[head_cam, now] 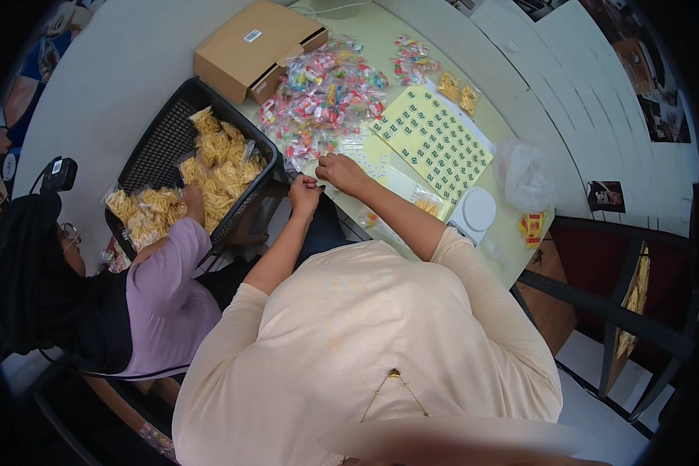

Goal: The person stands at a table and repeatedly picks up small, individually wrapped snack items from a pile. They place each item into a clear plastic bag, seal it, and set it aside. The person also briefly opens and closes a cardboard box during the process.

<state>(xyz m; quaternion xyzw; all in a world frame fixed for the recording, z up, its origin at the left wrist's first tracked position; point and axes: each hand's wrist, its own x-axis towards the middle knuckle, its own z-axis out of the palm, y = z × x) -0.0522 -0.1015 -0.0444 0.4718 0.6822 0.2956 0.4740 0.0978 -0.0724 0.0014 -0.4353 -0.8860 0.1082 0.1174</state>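
My left hand is just off the table's edge, its fingertips curled together. Close beside it, my right hand is bent over the edge with its fingers pointing down. Whether either hand pinches something small is too hard to make out. Beyond them lies a heap of clear packets of colourful sweets. A yellow sheet of printed stickers lies to the right of the heap. Nearer my right forearm are a clear bag of yellow snack sticks and a white kitchen scale.
At left, a co-worker's hand reaches into a black plastic basket of bagged yellow snacks. A cardboard box stands behind it. A translucent plastic bag and red-yellow packs lie at the table's right.
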